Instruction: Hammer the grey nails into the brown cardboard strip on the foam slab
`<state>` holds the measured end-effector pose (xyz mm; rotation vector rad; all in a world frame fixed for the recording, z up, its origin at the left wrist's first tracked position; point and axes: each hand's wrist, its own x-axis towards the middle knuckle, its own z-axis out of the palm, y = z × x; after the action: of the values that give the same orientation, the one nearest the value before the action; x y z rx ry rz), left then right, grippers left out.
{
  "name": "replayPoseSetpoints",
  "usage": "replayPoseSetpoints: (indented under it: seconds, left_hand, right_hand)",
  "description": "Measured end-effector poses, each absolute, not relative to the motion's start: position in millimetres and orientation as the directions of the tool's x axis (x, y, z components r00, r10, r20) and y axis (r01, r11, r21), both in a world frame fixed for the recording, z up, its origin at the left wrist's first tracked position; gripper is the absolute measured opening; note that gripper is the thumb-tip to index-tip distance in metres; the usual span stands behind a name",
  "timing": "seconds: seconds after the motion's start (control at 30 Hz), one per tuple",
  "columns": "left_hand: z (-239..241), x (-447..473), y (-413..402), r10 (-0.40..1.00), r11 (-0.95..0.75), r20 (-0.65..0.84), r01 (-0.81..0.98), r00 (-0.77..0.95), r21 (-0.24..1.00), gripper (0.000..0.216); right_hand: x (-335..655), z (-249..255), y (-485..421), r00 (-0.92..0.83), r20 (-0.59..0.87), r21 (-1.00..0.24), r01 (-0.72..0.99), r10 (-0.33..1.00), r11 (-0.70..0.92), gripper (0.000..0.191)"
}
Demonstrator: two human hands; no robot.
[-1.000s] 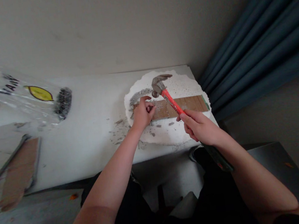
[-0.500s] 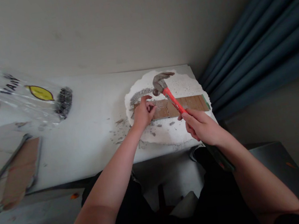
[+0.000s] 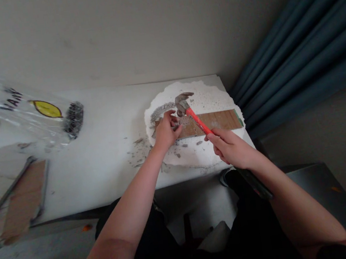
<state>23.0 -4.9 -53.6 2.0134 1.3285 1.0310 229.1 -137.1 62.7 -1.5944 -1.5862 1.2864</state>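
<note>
My right hand [image 3: 231, 149] is wrapped round the grip of a claw hammer [image 3: 200, 121] with an orange-red shaft and a worn metal head. The head is just above the left part of a brown wooden board [image 3: 218, 121], which has a crack across it and a green right end. My left hand [image 3: 167, 131] rests at the board's left part, beside the hammer head. Its fingers are curled in, and what they pinch, if anything, is too small to make out. Under the board lies a white, ragged-edged sheet [image 3: 192, 156] with grey crumbs on it.
Grey debris [image 3: 140, 151] is scattered on the white table [image 3: 99, 157]. At left are a clear plastic bag [image 3: 27, 102] with dark bits in its bottom, another brown board [image 3: 24, 197] and a grey rod [image 3: 10, 188]. A blue curtain [image 3: 297, 52] hangs at right.
The hammer head has come down and slightly left, closer to my left hand and the board. My right hand shifted a little left with it; my left fingers moved slightly.
</note>
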Motion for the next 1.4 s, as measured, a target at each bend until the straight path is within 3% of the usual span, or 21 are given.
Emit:
replayPoseSetpoints:
  seconds: [0.47,0.77,1.17,1.4]
  left_hand:
    - [-54.6,17.5,0.7,0.907,-0.416,0.344,0.398,0.242,0.818,0.057]
    - [-43.8,-19.1,14.8,0.928,-0.26,0.346,0.421,-0.139,0.869,0.05]
    - [-52.5,-50.7,17.6,0.911,-0.166,0.3,0.416,-0.282,0.894,0.035]
    - [-53.5,-68.7,21.8,0.901,-0.054,0.249,0.479,-0.355,0.876,0.03]
  right_hand:
    - [229.2,57.3,-135.9,-0.156,-0.281,-0.871,0.457,0.947,-0.183,0.04]
    - [225.9,52.8,-138.7,-0.153,-0.325,-0.85,0.48,0.933,-0.217,0.038]
    - [226.4,40.0,-142.0,-0.15,-0.302,-0.873,0.44,0.941,-0.21,0.041]
    - [230.9,52.2,-138.8,-0.125,-0.396,-0.882,0.329,0.91,-0.338,0.033]
